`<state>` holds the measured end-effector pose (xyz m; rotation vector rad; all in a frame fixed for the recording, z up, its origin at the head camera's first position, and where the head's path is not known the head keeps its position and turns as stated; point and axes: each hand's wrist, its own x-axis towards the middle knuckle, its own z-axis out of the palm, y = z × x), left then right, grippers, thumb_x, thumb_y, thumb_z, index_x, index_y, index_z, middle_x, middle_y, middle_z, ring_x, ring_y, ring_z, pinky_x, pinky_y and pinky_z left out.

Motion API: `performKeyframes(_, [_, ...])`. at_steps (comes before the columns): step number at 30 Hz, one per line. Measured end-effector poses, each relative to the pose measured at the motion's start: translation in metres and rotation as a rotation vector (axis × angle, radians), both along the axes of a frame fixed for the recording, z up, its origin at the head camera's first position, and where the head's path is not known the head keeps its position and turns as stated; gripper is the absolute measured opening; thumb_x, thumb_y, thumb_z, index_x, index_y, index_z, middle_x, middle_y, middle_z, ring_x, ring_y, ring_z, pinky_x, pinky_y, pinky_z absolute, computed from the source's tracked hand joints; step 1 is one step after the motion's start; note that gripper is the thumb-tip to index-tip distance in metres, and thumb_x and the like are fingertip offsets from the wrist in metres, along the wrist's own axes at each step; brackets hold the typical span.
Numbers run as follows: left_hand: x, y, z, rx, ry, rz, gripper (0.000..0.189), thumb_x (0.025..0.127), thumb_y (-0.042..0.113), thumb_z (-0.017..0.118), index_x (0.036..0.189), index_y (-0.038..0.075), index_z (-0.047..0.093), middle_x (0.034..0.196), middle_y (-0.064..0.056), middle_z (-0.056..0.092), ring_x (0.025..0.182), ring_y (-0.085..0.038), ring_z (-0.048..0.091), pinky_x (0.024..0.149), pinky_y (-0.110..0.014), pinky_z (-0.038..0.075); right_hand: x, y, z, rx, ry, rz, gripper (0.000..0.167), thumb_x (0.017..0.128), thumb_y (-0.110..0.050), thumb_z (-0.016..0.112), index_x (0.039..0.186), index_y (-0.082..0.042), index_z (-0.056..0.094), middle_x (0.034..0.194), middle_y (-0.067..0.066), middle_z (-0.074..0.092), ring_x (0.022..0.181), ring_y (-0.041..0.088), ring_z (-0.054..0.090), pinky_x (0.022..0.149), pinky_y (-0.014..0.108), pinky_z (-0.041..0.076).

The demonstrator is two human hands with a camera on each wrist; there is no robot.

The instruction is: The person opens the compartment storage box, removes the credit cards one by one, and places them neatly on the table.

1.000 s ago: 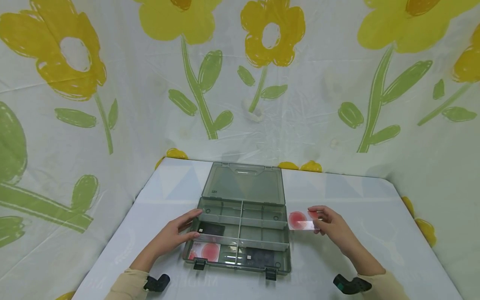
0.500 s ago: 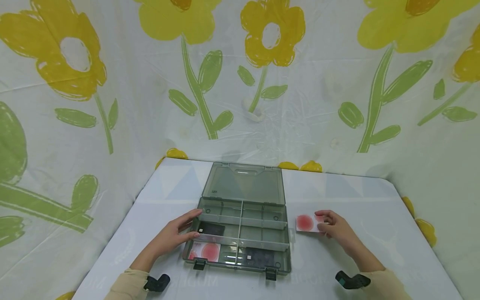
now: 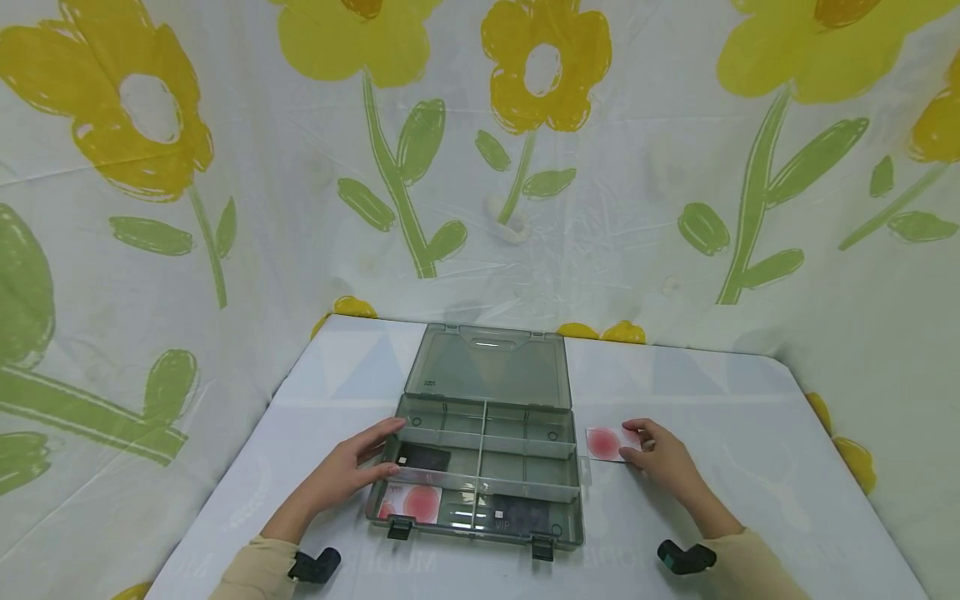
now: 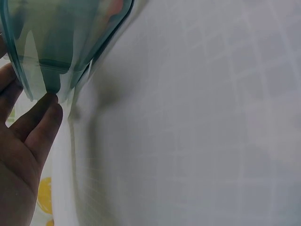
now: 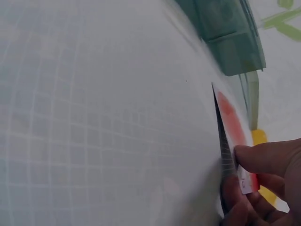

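Note:
My right hand (image 3: 667,456) pinches a white card with red circles (image 3: 604,443) by its right side, just right of a grey translucent organizer box (image 3: 525,467). In the right wrist view, the thumb lies on the card's printed face (image 5: 231,117), and the dark underside shows. My left hand (image 3: 347,468) touches the left side of the box with thumb and fingers extended. Inside the box, a similar red-circle card (image 3: 420,503) lies front left. A black card (image 3: 424,457) lies middle left, and a black card marked VIP (image 3: 517,515) lies front right.
The open lid (image 3: 487,365) lies back behind the box. Two dark latches, the left one (image 3: 400,528) included, stick out from the box's front edge. A white table (image 3: 735,450) bears the box, and a flowered cloth (image 3: 622,208) hangs around it.
My right hand drew the card right, away from the box, then came slightly back left with it. The left hand and the box have stayed in place.

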<state>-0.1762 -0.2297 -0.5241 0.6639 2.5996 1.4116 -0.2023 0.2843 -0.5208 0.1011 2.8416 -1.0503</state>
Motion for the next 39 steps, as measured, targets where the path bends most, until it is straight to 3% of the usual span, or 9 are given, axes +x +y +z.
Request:
performKeyframes(5, [0.0002, 0.0001, -0.0001, -0.004, 0.007, -0.001, 0.068, 0.094, 0.028, 0.075, 0.153, 0.011, 0.046, 0.159, -0.016, 0.04, 0.145, -0.039, 0.037, 0.114, -0.049, 0.04, 0.0029, -0.0034, 0.0028, 0.105, 0.055, 0.043, 0.045, 0.088, -0.014, 0.078, 0.126, 0.004, 0.063, 0.099, 0.013, 0.058, 0.09, 0.027, 0.056, 0.073, 0.037, 0.056])
performKeyframes(9, [0.0001, -0.0001, -0.0001, -0.002, 0.01, -0.003, 0.068, 0.094, 0.028, 0.075, 0.153, 0.01, 0.046, 0.159, -0.017, 0.039, 0.145, -0.04, 0.037, 0.114, -0.05, 0.04, 0.0029, -0.0036, 0.0015, 0.132, 0.068, 0.051, 0.045, 0.088, -0.015, 0.078, 0.126, 0.005, 0.063, 0.099, 0.013, 0.058, 0.088, 0.026, 0.055, 0.073, 0.038, 0.056])
performKeyframes(18, [-0.0007, -0.0006, -0.0007, -0.007, 0.014, -0.003, 0.069, 0.094, 0.028, 0.075, 0.153, 0.01, 0.046, 0.159, -0.016, 0.04, 0.145, -0.04, 0.038, 0.114, -0.049, 0.04, 0.0024, -0.0071, 0.0004, 0.138, 0.053, 0.018, 0.045, 0.088, -0.013, 0.078, 0.126, 0.006, 0.064, 0.11, 0.022, 0.056, 0.09, 0.028, 0.054, 0.074, 0.038, 0.056])
performKeyframes(39, [-0.0005, 0.0, -0.0015, -0.007, 0.016, 0.004, 0.068, 0.093, 0.029, 0.075, 0.153, 0.011, 0.047, 0.159, -0.016, 0.04, 0.145, -0.04, 0.038, 0.114, -0.049, 0.04, 0.0061, -0.0026, -0.0029, 0.112, 0.08, 0.006, 0.045, 0.089, -0.017, 0.076, 0.127, 0.004, 0.063, 0.106, 0.018, 0.058, 0.088, 0.026, 0.054, 0.067, 0.031, 0.051])
